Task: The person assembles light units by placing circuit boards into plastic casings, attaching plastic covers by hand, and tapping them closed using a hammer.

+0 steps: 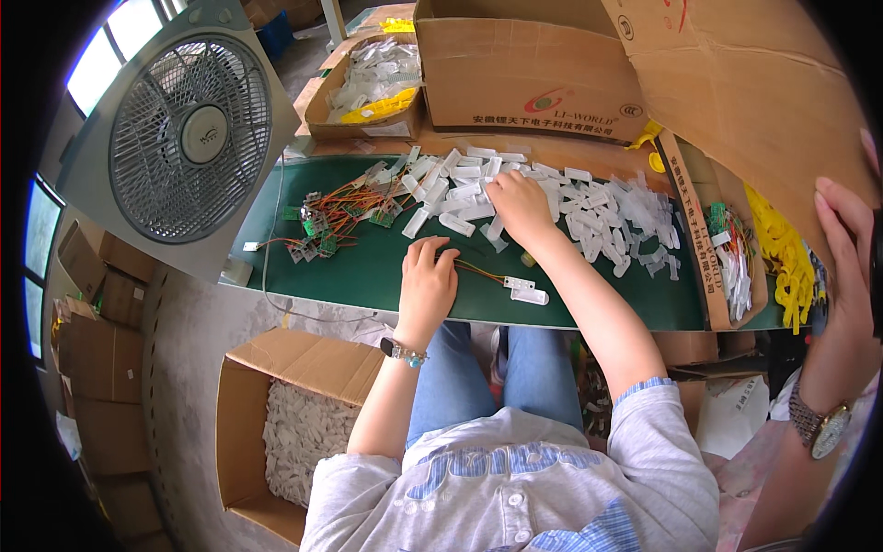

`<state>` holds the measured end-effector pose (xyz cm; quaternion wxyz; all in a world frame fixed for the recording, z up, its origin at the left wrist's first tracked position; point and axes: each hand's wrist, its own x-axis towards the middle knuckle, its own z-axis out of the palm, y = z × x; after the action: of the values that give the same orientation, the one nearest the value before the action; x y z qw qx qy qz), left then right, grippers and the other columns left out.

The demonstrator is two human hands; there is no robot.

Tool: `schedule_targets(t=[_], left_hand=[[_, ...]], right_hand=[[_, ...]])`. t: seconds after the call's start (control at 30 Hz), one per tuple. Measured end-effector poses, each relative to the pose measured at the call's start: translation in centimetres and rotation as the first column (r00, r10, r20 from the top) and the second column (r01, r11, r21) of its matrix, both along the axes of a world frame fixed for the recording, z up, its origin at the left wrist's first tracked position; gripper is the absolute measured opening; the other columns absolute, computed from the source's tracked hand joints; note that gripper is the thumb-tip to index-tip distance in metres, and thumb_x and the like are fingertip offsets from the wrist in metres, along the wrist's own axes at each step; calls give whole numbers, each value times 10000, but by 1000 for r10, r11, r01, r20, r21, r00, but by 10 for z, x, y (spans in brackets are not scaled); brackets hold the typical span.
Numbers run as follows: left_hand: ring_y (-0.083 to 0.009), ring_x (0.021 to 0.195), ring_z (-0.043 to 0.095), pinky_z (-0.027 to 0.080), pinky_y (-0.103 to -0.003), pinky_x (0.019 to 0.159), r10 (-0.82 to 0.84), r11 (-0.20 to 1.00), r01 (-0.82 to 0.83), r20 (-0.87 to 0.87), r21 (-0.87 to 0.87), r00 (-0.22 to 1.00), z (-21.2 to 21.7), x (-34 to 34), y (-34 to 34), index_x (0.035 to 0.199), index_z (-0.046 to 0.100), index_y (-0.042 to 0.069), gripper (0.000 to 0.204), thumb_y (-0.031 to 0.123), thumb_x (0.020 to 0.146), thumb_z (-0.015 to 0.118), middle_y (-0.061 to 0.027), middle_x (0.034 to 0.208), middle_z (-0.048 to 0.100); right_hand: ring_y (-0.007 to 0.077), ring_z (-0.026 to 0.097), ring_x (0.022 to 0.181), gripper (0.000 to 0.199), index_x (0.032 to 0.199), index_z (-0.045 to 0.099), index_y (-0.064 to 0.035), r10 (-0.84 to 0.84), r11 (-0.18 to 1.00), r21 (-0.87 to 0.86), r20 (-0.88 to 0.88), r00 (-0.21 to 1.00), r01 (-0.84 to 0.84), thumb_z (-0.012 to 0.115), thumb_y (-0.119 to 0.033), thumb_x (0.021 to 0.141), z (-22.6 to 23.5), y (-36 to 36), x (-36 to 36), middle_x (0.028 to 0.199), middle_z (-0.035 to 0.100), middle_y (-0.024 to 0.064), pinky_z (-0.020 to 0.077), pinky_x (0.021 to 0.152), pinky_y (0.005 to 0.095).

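Nearest, beside the person's knees on the floor, stands an open brown cardboard box (241, 405) filled with small white plastic pieces. Above the lap, the left hand (426, 287) lies palm down on the dark green table (368, 271), its fingers (425, 253) spread and released, holding nothing; a bracelet sits on its wrist. Just right of it rests a small white plastic housing with thin red and yellow wires (521, 292) running back toward the left fingertips. Farther in, the right hand (519, 204) reaches into a loose pile of white translucent plastic shells (589, 213) scattered over the middle and right of the table; its fingers curl down onto the pieces, but whether they pinch one I cannot tell. To the left of that pile lies a tangle of small green circuit boards with orange and red wires (342, 216). At the right edge, another person's hand (844, 241), with a wristwatch on the forearm below it, rests near a cardboard tray of yellow plastic parts (785, 260). Beyond the table sit a shallow cardboard tray of white pieces (366, 87) and a large brown cardboard carton (524, 78). A grey square box fan (189, 129) stands at far left.
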<state>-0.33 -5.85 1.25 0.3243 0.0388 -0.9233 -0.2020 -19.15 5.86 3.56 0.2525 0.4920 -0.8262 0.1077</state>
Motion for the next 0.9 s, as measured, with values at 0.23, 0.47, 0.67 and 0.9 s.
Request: schedule_targets(t=[0.23, 0.47, 0.67, 0.9], left_hand=[[-309, 1165, 509, 438, -447, 953, -14, 1000, 14, -5, -20, 1000, 2, -4, 5, 998, 646, 23, 220, 2, 780, 620, -106, 1159, 579], [-319, 1161, 513, 440, -452, 960, 31, 999, -32, -14, -23, 999, -3, 5, -3, 997, 650, 18, 232, -4, 767, 627, -112, 1161, 581], [-321, 1137, 523, 443, -450, 959, 0, 1000, -1, -36, -25, 999, 8, -5, 6, 975, 654, 19, 197, -4, 781, 627, -107, 1150, 591], [-327, 1106, 532, 444, -447, 956, 12, 1000, -13, -45, -11, 999, 1, 0, 1, 970, 653, 28, 164, -5, 812, 622, -107, 1137, 595]], right_hand=[[252, 604, 902, 70, 834, 662, -96, 5, 1000, -24, 97, 995, -2, 683, -141, 785, 21, 10, 5, 879, 641, 32, 501, 768, 391], [270, 417, 1279, 447, 1340, 381, -99, 246, 961, -247, 555, 795, -126, 534, -163, 925, 167, 183, 173, 1266, 543, 114, 411, 1030, 391], [354, 658, 862, 140, 979, 572, 3, -61, 993, -80, 303, 951, 90, 518, -121, 941, 29, 30, 8, 935, 674, 189, 535, 744, 432], [356, 659, 795, 143, 940, 505, -22, 73, 930, -362, 337, 939, 57, 624, -71, 877, 32, 48, 28, 863, 654, 161, 527, 667, 432]])
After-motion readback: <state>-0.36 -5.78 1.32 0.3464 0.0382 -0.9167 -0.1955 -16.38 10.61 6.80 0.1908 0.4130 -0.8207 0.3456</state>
